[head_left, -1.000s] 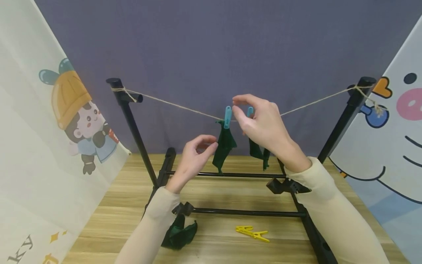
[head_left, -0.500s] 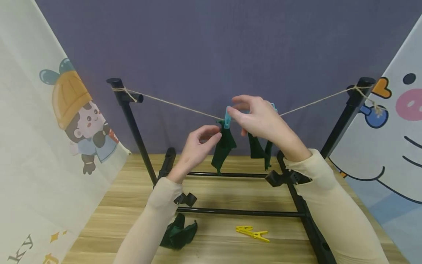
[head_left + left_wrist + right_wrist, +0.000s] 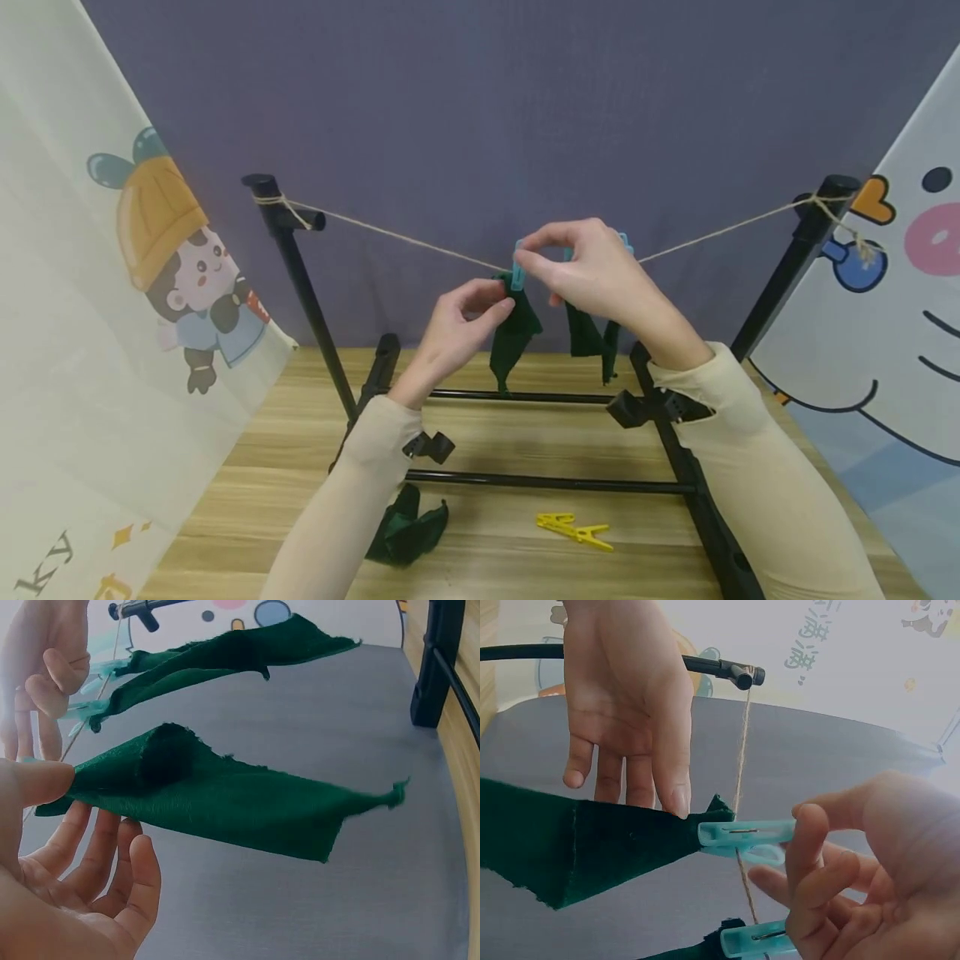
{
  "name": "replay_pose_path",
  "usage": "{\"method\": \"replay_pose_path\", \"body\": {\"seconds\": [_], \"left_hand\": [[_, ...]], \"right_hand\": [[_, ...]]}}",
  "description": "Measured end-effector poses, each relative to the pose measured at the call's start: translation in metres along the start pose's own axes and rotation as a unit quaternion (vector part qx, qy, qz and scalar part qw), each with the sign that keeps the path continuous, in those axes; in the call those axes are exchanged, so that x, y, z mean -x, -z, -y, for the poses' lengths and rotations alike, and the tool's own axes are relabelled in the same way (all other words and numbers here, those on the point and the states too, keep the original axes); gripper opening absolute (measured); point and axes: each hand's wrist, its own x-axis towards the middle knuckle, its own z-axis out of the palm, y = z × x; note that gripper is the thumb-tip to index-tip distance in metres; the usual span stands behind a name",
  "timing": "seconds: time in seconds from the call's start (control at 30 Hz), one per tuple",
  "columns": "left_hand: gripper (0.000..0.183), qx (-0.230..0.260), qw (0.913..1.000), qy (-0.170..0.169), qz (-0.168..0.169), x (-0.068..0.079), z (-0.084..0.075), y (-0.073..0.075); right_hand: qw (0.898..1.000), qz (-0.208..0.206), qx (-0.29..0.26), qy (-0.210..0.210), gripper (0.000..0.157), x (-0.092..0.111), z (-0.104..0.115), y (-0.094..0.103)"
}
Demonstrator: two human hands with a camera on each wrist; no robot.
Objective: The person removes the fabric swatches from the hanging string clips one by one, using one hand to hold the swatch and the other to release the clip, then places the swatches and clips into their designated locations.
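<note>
A dark green cloth (image 3: 516, 329) hangs from the string (image 3: 420, 242) under a light blue clothespin (image 3: 746, 834). My right hand (image 3: 600, 267) pinches the tail end of this clothespin between thumb and index finger. Just below it, my left hand (image 3: 463, 333) holds the cloth near its top edge, thumb on one side and fingers behind, as the left wrist view shows. Farther right on the string hangs a second green cloth (image 3: 583, 332), partly behind my right hand. Blue clothespins hold it; one clothespin (image 3: 625, 242) peeks out above my knuckles.
A black rack (image 3: 311, 308) carries the string between its two posts. On the wooden table (image 3: 510, 575) lie a crumpled green cloth (image 3: 408, 533) near my left sleeve and a yellow clothespin (image 3: 573, 529). A grey-blue backdrop (image 3: 480, 108) stands behind.
My right hand has moved left and its thumb and finger have closed on the blue clothespin. My left hand has moved up and right and now holds the hanging cloth.
</note>
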Motion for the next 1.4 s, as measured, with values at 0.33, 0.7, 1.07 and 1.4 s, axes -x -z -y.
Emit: {"method": "replay_pose_path", "body": {"seconds": [0.33, 0.7, 1.07, 1.4], "left_hand": [[0.03, -0.008, 0.9998, -0.013, -0.014, -0.001, -0.001, -0.002], [0.027, -0.001, 0.9994, -0.024, -0.026, -0.002, -0.003, 0.0], [0.027, 0.011, 0.9993, -0.022, -0.028, 0.001, -0.003, 0.0], [0.027, 0.008, 0.9991, -0.029, -0.031, 0.002, -0.004, 0.0]], "right_hand": [[0.999, -0.011, -0.022, 0.042, 0.046, 0.004, -0.003, -0.001], [0.998, -0.028, 0.023, 0.049, 0.037, 0.008, 0.0, 0.003], [0.997, -0.046, 0.022, 0.059, 0.033, 0.011, -0.003, 0.002], [0.993, -0.085, 0.024, 0.076, 0.027, 0.012, -0.006, -0.001]]}}
